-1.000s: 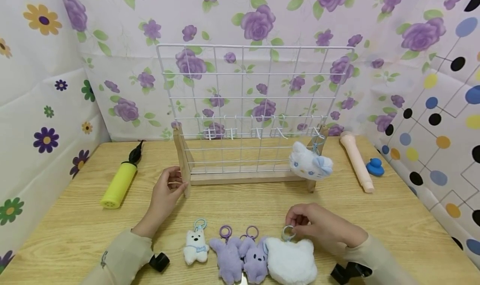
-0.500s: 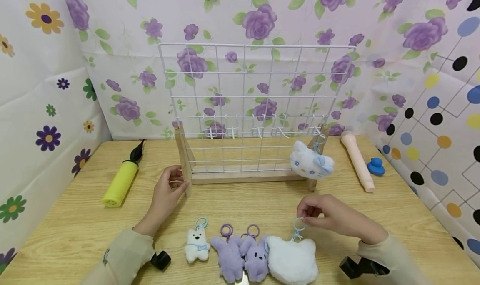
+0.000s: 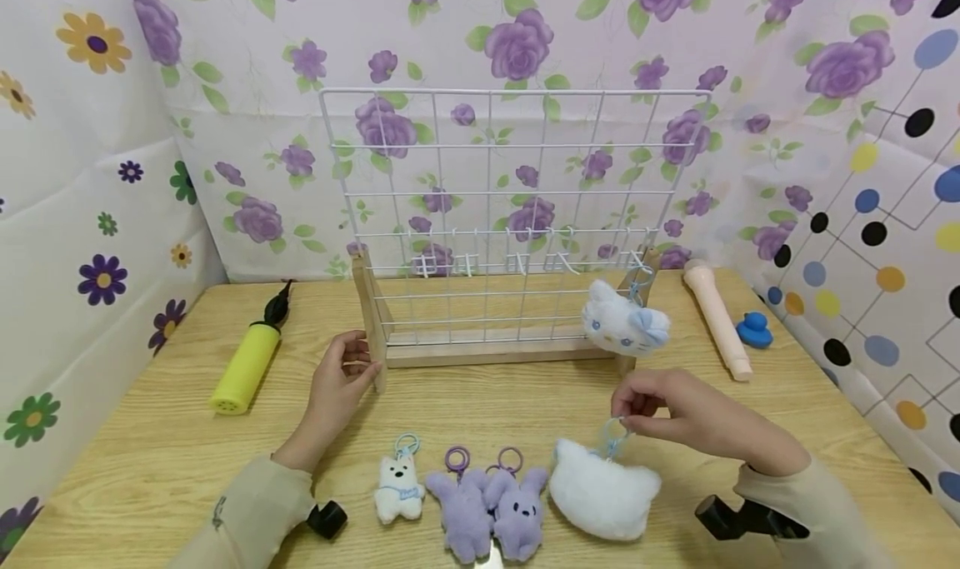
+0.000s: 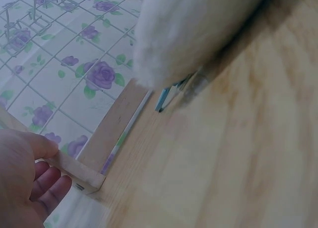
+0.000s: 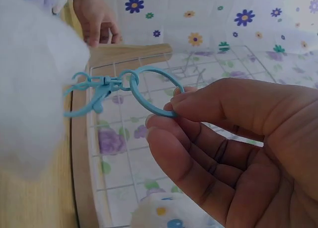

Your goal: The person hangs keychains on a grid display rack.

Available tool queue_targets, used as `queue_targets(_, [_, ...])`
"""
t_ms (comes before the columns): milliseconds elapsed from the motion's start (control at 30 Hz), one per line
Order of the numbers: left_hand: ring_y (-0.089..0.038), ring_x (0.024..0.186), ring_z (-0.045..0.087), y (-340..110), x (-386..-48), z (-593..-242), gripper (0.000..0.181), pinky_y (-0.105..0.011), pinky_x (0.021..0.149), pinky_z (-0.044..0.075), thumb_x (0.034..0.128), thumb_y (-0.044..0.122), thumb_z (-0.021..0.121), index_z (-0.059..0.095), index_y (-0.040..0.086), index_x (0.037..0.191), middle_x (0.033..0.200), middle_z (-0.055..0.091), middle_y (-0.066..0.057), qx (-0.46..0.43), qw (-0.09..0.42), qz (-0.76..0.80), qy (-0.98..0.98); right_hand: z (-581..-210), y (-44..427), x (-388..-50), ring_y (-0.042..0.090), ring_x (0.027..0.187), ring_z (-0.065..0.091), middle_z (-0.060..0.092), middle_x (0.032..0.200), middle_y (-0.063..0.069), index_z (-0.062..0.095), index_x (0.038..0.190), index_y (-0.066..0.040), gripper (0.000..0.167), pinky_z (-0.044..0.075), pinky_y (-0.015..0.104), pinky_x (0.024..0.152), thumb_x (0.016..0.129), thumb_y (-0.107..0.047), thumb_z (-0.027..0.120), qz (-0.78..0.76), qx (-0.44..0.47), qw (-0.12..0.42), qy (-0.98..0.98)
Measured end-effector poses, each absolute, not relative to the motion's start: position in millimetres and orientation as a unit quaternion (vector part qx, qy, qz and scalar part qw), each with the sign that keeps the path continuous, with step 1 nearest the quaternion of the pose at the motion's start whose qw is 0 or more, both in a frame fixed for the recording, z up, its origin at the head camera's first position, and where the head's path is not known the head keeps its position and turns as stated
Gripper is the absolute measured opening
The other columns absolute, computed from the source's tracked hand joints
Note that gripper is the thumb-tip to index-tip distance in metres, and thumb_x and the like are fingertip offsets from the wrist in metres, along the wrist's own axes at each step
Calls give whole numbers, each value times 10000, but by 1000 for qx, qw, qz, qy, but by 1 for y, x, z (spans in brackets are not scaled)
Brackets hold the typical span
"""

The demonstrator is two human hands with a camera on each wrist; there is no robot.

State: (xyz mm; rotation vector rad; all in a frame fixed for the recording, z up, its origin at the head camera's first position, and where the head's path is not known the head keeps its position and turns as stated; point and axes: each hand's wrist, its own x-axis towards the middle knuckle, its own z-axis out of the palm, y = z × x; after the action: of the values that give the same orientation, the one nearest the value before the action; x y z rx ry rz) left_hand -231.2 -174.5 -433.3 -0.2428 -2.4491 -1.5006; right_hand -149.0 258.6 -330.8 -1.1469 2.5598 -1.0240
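Note:
My right hand [image 3: 686,411] pinches the light blue key ring [image 5: 154,91] of a white plush keychain [image 3: 603,494] between thumb and fingertips. The cat-head-shaped plush hangs tilted from its clasp [image 5: 102,86], its plain back showing in the head view. With thumb and fingers, my left hand [image 3: 339,386] grips the left wooden leg [image 3: 372,327] of a white wire grid rack [image 3: 487,192]. A white cat plush with a blue bow [image 3: 624,319] hangs from the rack's rightmost hook.
A white bear keychain [image 3: 399,490] and two purple plush keychains [image 3: 463,515] lie in front. Several white hooks [image 3: 516,262] line the rack. A yellow pump [image 3: 246,367] lies left; a pale pink stick [image 3: 716,319] and blue rubber duck [image 3: 754,330] lie right.
My right hand has moved up and to the right with the ring, drawing the white plush away from the purple ones and tilting it. The left hand stays at the rack's leg.

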Motion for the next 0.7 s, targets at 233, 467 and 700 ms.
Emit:
queue_targets(233, [-119, 952, 543, -175, -233, -437, 473, -94, 769, 477, 886, 2, 653, 445, -6, 1310, 1139, 572, -173, -85, 130, -512, -845, -322, 260, -155, 17, 745, 603, 653, 867, -50, 615, 981, -175, 132, 532, 212, 628, 932, -53, 607, -338, -391, 41, 855])
queue_targets(467, [-170, 969, 549, -176, -232, -436, 473, -102, 769, 477, 887, 1, 650, 443, -6, 1312, 1146, 570, -168, -80, 122, -515, -845, -315, 255, -165, 29, 735, 574, 642, 868, -22, 628, 949, -176, 141, 524, 210, 612, 911, -40, 630, -355, -350, -12, 867])
queue_targets(700, [-202, 983, 555, -176, -231, -434, 470, -107, 770, 477, 890, 2, 646, 440, -8, 1312, 1148, 567, -170, -82, 120, -517, -844, -306, 246, -174, 67, 706, 582, 639, 858, 22, 630, 942, -124, 110, 531, 225, 601, 913, -19, 619, -376, -323, -51, 867])
